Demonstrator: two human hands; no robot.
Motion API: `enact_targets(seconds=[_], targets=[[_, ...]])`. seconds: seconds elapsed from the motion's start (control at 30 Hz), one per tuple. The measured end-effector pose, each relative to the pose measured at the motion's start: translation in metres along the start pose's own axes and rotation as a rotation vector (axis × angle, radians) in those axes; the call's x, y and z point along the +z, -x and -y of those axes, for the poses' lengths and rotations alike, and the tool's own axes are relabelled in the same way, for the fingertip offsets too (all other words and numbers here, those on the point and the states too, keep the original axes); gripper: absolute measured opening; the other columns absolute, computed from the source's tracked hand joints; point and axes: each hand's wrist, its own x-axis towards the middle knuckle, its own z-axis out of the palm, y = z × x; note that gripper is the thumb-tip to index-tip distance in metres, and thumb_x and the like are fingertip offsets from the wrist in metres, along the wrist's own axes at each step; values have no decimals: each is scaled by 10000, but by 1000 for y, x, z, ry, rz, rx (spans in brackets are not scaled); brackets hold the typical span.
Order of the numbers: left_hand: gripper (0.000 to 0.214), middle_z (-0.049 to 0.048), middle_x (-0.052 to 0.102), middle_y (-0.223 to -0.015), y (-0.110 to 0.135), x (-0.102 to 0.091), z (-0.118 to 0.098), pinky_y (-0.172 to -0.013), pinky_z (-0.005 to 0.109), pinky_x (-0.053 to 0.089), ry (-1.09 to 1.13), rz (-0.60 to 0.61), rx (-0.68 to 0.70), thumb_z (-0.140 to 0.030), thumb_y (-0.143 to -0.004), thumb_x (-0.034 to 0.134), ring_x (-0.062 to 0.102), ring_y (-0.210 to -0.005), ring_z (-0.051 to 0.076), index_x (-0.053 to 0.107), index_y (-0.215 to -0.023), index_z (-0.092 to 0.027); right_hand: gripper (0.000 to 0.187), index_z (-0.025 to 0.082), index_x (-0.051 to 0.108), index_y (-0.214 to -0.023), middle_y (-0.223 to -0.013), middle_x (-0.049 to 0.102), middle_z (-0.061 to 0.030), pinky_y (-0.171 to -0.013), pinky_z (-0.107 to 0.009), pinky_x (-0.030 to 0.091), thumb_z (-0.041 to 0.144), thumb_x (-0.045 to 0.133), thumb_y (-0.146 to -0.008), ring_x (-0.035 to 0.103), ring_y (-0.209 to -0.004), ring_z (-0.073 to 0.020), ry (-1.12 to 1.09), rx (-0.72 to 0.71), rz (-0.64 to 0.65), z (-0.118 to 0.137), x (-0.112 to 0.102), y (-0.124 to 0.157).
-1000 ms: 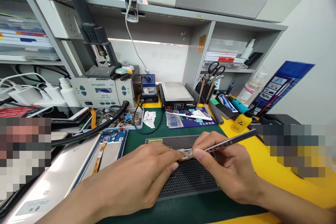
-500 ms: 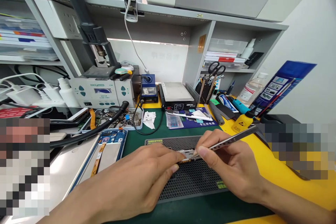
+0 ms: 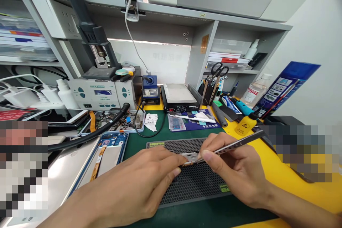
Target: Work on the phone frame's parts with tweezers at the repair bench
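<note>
My left hand (image 3: 145, 178) reaches in from the left. Its fingertips press on one end of a small circuit board (image 3: 190, 156) with a silvery metal cover and a gold-coloured edge. My right hand (image 3: 235, 165) is closed around metal tweezers (image 3: 235, 143) with holes along the body, held at a slant. The tip of the tweezers meets the right end of the board; the exact contact is hidden by my fingers. Under both hands lies a black honeycomb mat (image 3: 187, 188).
An opened tablet (image 3: 117, 149) with an orange flex cable lies on the left, near a tray of small parts (image 3: 140, 123). Behind stand a rework station (image 3: 103, 94) and a heating plate (image 3: 180, 94). A yellow bottle (image 3: 245, 124) stands at the right. A black hose (image 3: 88, 137) crosses the left side.
The view has shifted very slightly. Both hands, the board and the tweezers keep nearly the same positions.
</note>
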Motion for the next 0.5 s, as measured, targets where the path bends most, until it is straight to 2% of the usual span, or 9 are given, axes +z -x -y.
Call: enact_targets(seconds=[0.27,0.5], targets=[[399,16,670,-1202,-2,-1,-1,-979,383,515,7,65,-56,-269,-1050,372,639,-1091,215,510,-1407,-381,129,219,641,-871,-805,608,-11,-669,-318,462,163,605,-982,597,-743,-177,12,-5,13,-1,0,0],[387,35,663,-1204,1,-1,0,-970,381,511,14,84,-54,-269,-1047,376,630,-1093,226,529,-1393,-356,147,213,639,-864,-812,619,-15,-687,-326,465,157,587,-990,604,-754,-177,1,-13,20,-1,1,1]])
